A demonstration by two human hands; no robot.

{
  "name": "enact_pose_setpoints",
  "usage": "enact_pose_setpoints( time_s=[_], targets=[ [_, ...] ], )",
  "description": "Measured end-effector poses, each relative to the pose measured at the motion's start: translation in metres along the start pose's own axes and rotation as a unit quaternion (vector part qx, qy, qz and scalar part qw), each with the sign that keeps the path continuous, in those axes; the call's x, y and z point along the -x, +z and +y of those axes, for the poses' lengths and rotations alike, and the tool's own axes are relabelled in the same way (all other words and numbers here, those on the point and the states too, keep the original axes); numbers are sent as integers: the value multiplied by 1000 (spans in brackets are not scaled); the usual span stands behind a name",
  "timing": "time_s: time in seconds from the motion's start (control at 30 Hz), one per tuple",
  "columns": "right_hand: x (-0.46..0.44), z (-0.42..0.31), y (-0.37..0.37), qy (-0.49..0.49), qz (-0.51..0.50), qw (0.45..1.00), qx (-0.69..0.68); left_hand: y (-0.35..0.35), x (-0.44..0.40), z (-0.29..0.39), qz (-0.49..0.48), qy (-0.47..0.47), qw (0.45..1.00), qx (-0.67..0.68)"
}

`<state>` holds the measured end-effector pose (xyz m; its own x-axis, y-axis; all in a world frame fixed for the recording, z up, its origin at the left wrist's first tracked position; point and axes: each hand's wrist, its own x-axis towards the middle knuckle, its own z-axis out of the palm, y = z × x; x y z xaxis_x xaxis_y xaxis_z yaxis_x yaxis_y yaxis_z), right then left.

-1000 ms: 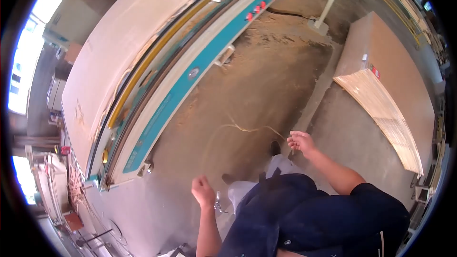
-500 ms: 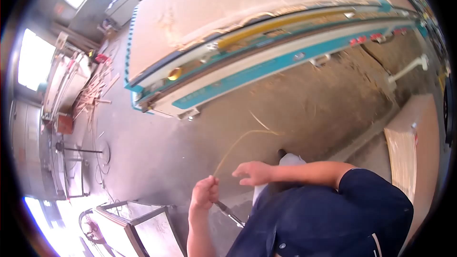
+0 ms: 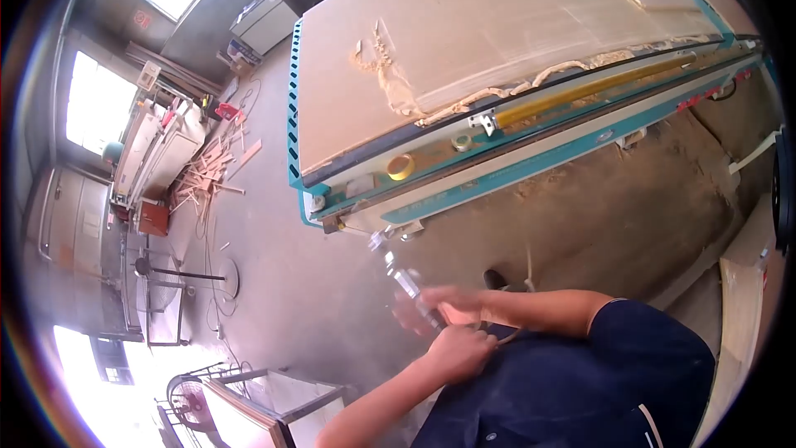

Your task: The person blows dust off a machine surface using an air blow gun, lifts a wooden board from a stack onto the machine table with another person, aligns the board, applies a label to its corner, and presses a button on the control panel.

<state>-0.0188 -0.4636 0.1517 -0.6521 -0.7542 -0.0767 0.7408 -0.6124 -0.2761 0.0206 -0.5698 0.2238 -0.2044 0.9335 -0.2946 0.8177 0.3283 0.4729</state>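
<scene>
A silver air gun (image 3: 406, 284), blurred by motion, points up and away over the floor in front of me. My right hand (image 3: 454, 305) is around its lower body; the fingers are smeared but look wrapped on it. Just below, my left hand (image 3: 461, 353) is closed in a fist at the tool's tail end, where the hose joins. A short loop of yellowish hose (image 3: 512, 337) shows to the right of my left fist, against my dark shirt. The part inside the fist is hidden.
Ahead stands a large teal-edged machine table (image 3: 481, 50) with sawdust (image 3: 383, 66) on it. Tape rolls (image 3: 400, 168) lie along its front ledge. Wood scraps (image 3: 203, 170) and a stand (image 3: 191, 274) are left. A framed cart (image 3: 274, 398) is near my left arm; stacked panels (image 3: 742, 307) are right.
The air gun has swung from hanging below my left hand to pointing up and away. My right hand has come onto it, and my left hand has moved right. The view has shifted left.
</scene>
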Motion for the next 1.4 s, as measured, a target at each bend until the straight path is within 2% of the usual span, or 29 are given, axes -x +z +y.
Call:
enact_pose_setpoints(
  time_s=[0.07,0.1,0.2,0.23,0.3,0.37,0.4,0.43,0.47,0.5,0.57,0.6,0.63,0.67,0.73,0.77,0.8,0.87,0.9,0.97,1.0,1.03,1.13,1.17,1.27,1.37,1.4],
  targets=[
    [-26,-35,18,-71,44,997,-9,-15,-6,-28,81,77,994,-16],
    [-40,-46,22,-107,67,992,-12,-21,-7,-40,78,87,993,-11],
    [-77,-65,18,-45,200,950,234,-41,0,-68,-48,51,997,-9],
    [-87,-69,19,-78,233,929,276,-43,5,-81,-5,81,997,-3],
    [-112,-72,11,-119,230,931,258,-46,13,-109,81,155,984,14],
    [-138,-67,5,-169,264,910,272,-66,33,-125,287,179,940,44],
    [-141,-65,6,-184,276,890,311,-62,56,-144,334,130,930,76],
    [-146,-59,14,-196,286,871,347,-49,80,-169,451,77,888,41],
    [-154,-53,23,-203,293,853,382,-41,97,-194,558,-53,821,109],
    [-161,-43,33,-170,308,829,434,-45,99,-216,582,-173,720,336],
    [-178,-7,60,-118,328,759,550,-50,119,-262,463,-185,663,558],
    [-199,21,41,-111,294,714,626,-47,124,-279,397,-191,612,657],
    [-211,46,46,-159,330,681,634,-40,135,-294,348,-146,671,638],
    [-218,63,51,-207,364,644,640,-35,142,-303,321,-199,623,686],
    [-226,78,74,-203,466,630,587,-35,149,-295,376,-225,629,642],
    [-229,86,83,-200,510,621,560,-43,155,-286,367,-228,617,657],
    [-233,94,83,-235,531,589,562,-38,157,-287,364,-224,603,674],
    [-237,106,70,-309,565,521,560,-28,161,-290,367,-177,642,649],
    [-239,112,64,-344,551,446,616,-25,164,-294,350,-165,675,628],
    [-237,117,60,-192,483,694,499,-24,174,-292,328,-154,718,594],
    [-237,120,60,-110,428,793,420,-25,181,-290,316,-150,740,575],
    [-237,126,61,-119,425,798,411,-29,189,-289,276,-162,765,559],
    [-244,148,56,-173,431,812,355,-4,210,-295,226,-146,711,650],
    [-246,156,48,-205,442,815,315,14,221,-304,203,-120,730,642],
    [-241,162,45,-265,507,788,226,48,243,-309,206,-168,660,703],
    [-227,155,40,-283,529,784,158,80,266,-318,180,-217,716,639],
    [-224,153,36,-286,530,785,148,91,274,-322,166,-234,710,643]
  ],
)
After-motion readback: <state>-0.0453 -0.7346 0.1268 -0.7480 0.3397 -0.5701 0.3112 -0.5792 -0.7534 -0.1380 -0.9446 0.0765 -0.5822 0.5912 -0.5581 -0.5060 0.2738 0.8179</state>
